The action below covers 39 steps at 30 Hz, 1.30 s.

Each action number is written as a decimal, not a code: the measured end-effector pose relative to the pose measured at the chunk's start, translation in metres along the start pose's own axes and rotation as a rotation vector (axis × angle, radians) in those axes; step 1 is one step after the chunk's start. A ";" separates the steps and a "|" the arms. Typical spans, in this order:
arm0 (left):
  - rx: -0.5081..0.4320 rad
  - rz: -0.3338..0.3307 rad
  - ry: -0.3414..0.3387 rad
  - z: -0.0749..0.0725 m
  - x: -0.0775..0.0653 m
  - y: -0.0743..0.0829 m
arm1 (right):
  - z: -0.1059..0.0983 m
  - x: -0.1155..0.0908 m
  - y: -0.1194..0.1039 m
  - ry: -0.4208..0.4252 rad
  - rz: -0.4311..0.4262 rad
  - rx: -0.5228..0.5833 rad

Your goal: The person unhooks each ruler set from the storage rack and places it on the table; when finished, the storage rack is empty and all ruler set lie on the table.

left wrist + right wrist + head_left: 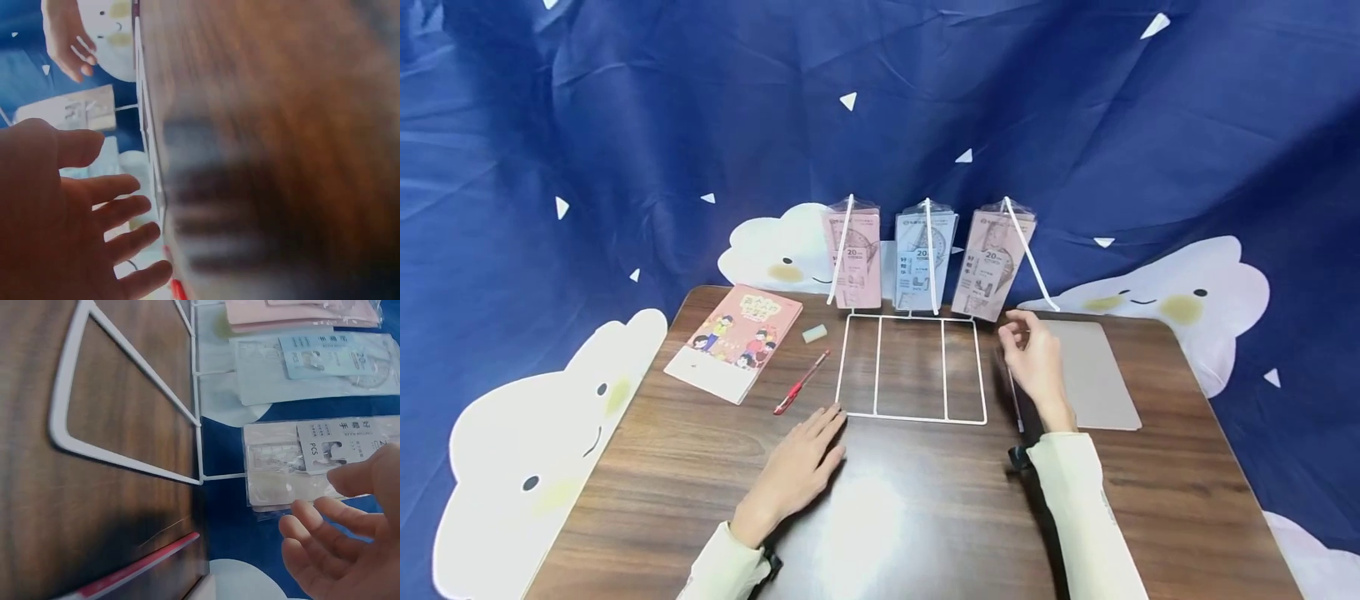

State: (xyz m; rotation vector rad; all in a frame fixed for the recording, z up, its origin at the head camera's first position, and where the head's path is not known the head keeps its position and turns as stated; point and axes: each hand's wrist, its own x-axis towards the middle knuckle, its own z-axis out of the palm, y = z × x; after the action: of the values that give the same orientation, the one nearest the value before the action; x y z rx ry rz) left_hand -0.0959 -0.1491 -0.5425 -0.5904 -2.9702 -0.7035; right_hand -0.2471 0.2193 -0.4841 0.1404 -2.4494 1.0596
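A white wire rack (912,417) lies on the table, its three hooks rising at the back. From them hang clear packets with ruler pictures: a pink packet (865,271), a blue packet (913,275) in the middle and another pink packet (985,271) on the right. My right hand (1036,358) hovers beside the right packet's lower end, fingers loosely bent and nothing between them; the same packet (275,481) shows near the fingertips in the right wrist view. My left hand (797,462) has its fingers extended, fingertips near the rack's front left corner.
On the left lie a pink illustrated booklet (737,342), a small pale eraser (815,333) and a red pen (801,383). A grey flat board (1097,375) lies right of my right hand. Behind the table hangs a blue curtain (700,100) with clouds.
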 end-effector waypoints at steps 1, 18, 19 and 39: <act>-0.002 -0.002 -0.010 0.001 0.001 0.001 | 0.000 0.003 0.001 0.010 0.014 0.007; -0.033 -0.021 -0.015 -0.005 0.009 0.001 | -0.006 0.034 -0.001 0.122 0.136 0.099; -0.044 -0.020 -0.017 -0.006 0.010 0.001 | -0.004 0.036 -0.001 0.111 0.149 0.122; -0.127 -0.072 -0.070 -0.013 0.020 -0.005 | 0.021 0.044 0.002 0.055 0.112 0.265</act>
State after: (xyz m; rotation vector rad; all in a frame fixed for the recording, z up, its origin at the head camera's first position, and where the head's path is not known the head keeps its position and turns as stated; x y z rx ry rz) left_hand -0.1173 -0.1517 -0.5310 -0.5277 -3.0414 -0.9020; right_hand -0.2942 0.2094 -0.4776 0.0576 -2.2814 1.4162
